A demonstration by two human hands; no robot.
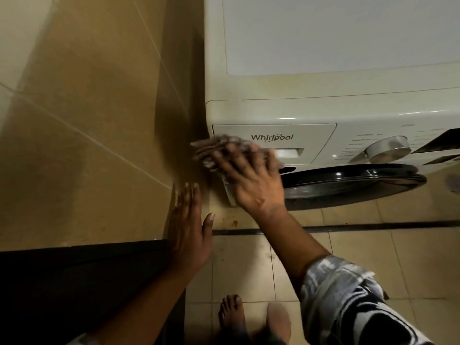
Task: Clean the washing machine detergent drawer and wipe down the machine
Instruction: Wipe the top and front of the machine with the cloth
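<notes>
A cream front-loading washing machine (323, 105) stands at the right. Its detergent drawer (298, 135), marked with a brand name, is closed at the front's upper left. My right hand (249, 175) presses a blurred patterned cloth (211, 150) flat against the drawer front's lower left corner, fingers spread. My left hand (189, 227) lies flat with straight fingers against the tiled wall beside the machine and holds nothing.
A tan tiled wall (87, 120) runs along the left, close to the machine's side. A silver dial (388, 148) and the dark round door (348, 183) sit right of the drawer. Below are the beige floor tiles (249, 265) and my bare foot (231, 314).
</notes>
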